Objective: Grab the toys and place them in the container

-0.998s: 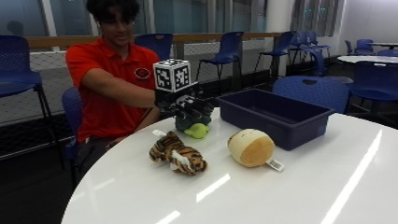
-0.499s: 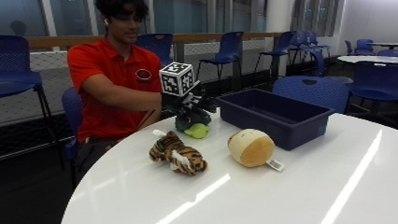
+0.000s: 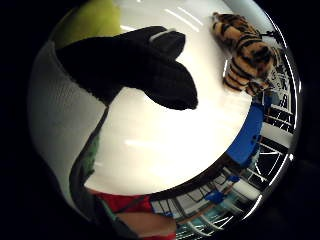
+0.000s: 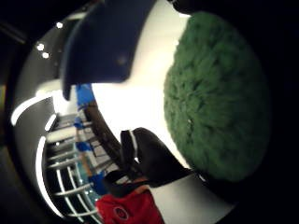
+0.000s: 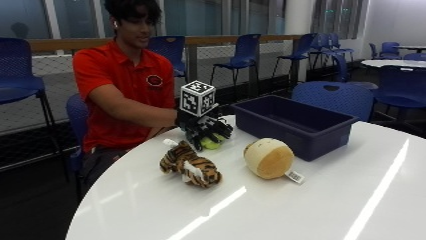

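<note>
At the near edge of the round white table [image 5: 279, 210], I am closing my black-gloved right hand [image 5: 205, 131] over a small fuzzy green ball [image 5: 212, 144], fingers curled down around it so it cannot roll off the glossy top. From the palm's thumb side the ball's green pile is filling most of the view, pressed close against the glove, which suggests the grasp is all but made. The ball appears to be resting on the table or only just leaving it; I cannot tell which. Just beside my hand, the dark blue rectangular plastic bin [image 5: 293, 125] is standing open-topped, within a short carry of the ball. A striped orange-and-black plush tiger [image 5: 190, 166] is lying on its side nearby, and a round tan-and-cream plush toy [image 5: 268, 158] with a white tag is sitting close against the bin, both apparently waiting their turn.
</note>
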A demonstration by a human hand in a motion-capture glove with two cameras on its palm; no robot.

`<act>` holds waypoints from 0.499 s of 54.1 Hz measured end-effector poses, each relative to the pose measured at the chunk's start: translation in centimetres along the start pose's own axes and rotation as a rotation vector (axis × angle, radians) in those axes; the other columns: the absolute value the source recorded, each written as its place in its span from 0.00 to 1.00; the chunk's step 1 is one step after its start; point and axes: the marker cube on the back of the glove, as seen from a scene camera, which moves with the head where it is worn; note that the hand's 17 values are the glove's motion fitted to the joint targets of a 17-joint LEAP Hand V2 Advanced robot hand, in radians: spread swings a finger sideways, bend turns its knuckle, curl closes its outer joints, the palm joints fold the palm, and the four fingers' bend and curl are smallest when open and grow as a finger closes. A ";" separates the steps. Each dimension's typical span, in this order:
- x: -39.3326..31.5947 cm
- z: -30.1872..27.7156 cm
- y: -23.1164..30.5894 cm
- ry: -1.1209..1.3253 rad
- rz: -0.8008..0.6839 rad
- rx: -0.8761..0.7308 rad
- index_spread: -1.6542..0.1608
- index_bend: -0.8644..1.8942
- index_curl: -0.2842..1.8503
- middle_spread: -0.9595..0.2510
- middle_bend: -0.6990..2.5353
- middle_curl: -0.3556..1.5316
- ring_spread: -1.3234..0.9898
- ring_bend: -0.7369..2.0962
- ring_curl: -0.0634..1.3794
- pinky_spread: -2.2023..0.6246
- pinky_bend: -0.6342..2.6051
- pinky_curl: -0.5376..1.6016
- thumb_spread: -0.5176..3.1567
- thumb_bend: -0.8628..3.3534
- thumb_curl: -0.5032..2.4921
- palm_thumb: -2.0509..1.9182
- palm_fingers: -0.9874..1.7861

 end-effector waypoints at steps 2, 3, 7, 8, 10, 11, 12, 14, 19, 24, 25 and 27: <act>0.1 0.1 -0.2 0.019 0.006 -0.003 0.70 0.37 0.28 0.71 0.26 0.32 0.57 0.31 0.16 0.83 0.54 0.45 0.40 0.19 0.22 0.50 0.33; 0.2 0.1 -0.2 0.030 0.007 -0.006 0.71 0.37 0.28 0.71 0.26 0.32 0.57 0.31 0.16 0.82 0.54 0.45 0.41 0.19 0.22 0.50 0.33; 0.2 0.3 -0.4 0.086 0.008 -0.021 0.71 0.37 0.28 0.72 0.26 0.32 0.58 0.32 0.16 0.82 0.56 0.46 0.41 0.20 0.22 0.51 0.33; 0.1 0.3 -0.4 0.097 0.007 -0.025 0.71 0.37 0.28 0.73 0.26 0.32 0.58 0.32 0.16 0.82 0.56 0.46 0.41 0.20 0.22 0.51 0.33; 0.1 0.2 -0.4 0.107 0.003 -0.029 0.71 0.37 0.28 0.74 0.27 0.32 0.58 0.33 0.17 0.81 0.56 0.46 0.42 0.20 0.23 0.52 0.35; 0.1 0.2 -0.4 0.107 0.002 -0.029 0.70 0.37 0.28 0.74 0.27 0.32 0.58 0.34 0.17 0.81 0.56 0.46 0.42 0.20 0.23 0.52 0.35; 0.1 0.2 -0.4 0.106 0.001 -0.028 0.70 0.39 0.29 0.74 0.28 0.33 0.58 0.35 0.18 0.81 0.54 0.45 0.43 0.20 0.23 0.52 0.38; 0.2 0.1 -0.4 0.104 0.000 -0.026 0.69 0.39 0.29 0.72 0.29 0.33 0.58 0.35 0.17 0.80 0.53 0.44 0.44 0.20 0.24 0.53 0.40; 0.1 -0.1 -0.3 0.116 -0.007 -0.013 0.69 0.42 0.30 0.68 0.31 0.35 0.56 0.37 0.18 0.75 0.49 0.42 0.46 0.21 0.25 0.54 0.47; -0.3 -0.3 -0.3 0.136 -0.017 0.024 0.69 0.41 0.30 0.62 0.33 0.36 0.51 0.41 0.20 0.70 0.49 0.41 0.48 0.22 0.27 0.57 0.57; -0.5 -0.3 -0.3 0.144 -0.024 0.036 0.69 0.40 0.31 0.60 0.33 0.37 0.50 0.42 0.21 0.69 0.49 0.41 0.48 0.22 0.27 0.58 0.58; -0.7 -0.4 -0.3 0.163 -0.040 0.063 0.69 0.39 0.31 0.58 0.34 0.37 0.48 0.44 0.22 0.67 0.49 0.41 0.49 0.23 0.28 0.59 0.61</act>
